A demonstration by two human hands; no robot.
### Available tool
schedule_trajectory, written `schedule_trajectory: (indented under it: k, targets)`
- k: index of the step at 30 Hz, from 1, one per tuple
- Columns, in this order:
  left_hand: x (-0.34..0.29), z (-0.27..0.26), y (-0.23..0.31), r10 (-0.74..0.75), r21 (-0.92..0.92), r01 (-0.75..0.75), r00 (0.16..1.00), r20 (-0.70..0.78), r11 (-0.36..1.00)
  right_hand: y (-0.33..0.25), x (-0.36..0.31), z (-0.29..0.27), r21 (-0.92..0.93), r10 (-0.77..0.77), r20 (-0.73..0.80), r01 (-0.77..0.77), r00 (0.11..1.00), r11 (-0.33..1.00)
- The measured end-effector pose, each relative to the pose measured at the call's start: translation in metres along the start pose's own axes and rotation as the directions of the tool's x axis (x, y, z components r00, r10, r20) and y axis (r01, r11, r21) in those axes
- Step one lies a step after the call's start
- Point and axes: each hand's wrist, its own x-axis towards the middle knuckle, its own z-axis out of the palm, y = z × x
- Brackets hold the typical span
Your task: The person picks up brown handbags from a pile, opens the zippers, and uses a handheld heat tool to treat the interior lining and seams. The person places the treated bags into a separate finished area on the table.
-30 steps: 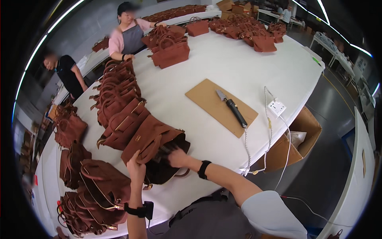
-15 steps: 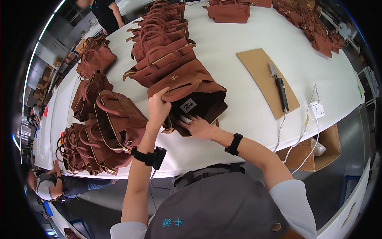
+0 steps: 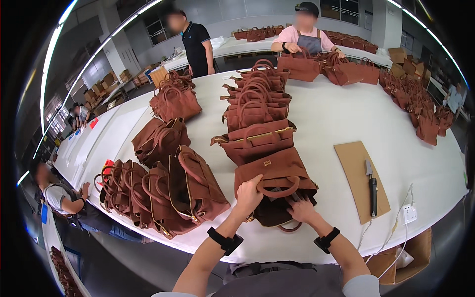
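Note:
A reddish-brown leather handbag (image 3: 275,166) lies tipped on the white table in front of me, its dark opening toward me. My left hand (image 3: 249,197) is closed on it where a handle (image 3: 293,186) meets the panel. My right hand (image 3: 303,210) reaches into the opening with fingers stretched out against the dark lining; the fingertips are partly hidden. Nothing shows in that hand. Below the opening, the other handle (image 3: 291,228) hangs toward the table edge.
Similar handbags stand in a row (image 3: 258,136) behind, with more at left (image 3: 203,183) and far right (image 3: 420,114). A brown board (image 3: 349,168) holds a black-handled corded tool (image 3: 373,193), near a power strip (image 3: 409,214). A co-worker (image 3: 309,37) handles bags across the table.
The view has tilted up, bringing the far co-worker into sight. My right hand has moved to the right side of the bag's opening; my left hand still holds the bag.

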Motion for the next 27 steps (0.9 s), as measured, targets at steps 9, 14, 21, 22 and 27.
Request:
schedule_trajectory:
  k: [9,14,21,22,27]
  targets:
    - [0.002,0.005,0.009,0.045,-0.011,-0.045,0.998,0.036,0.999,0.169,-0.094,-0.222,0.563,0.263,0.021,-0.229,0.965,0.794]
    - [-0.003,0.003,0.013,0.066,-0.04,-0.065,0.998,0.018,0.997,0.274,-0.189,-0.375,0.897,0.896,-0.347,-0.182,0.279,0.404]
    - [-0.005,0.005,0.018,-0.04,-0.07,0.044,0.998,0.045,0.997,0.304,-0.248,-0.423,0.891,0.951,-0.296,-0.333,0.092,0.309]
    - [-0.005,0.006,0.021,-0.033,-0.066,0.036,0.999,0.035,0.997,0.306,-0.247,-0.423,0.887,0.951,-0.303,-0.344,0.067,0.307]
    - [-0.008,0.007,0.017,0.014,-0.055,-0.012,1.0,0.024,0.998,0.316,-0.241,-0.393,0.886,0.947,-0.318,-0.341,0.051,0.316]
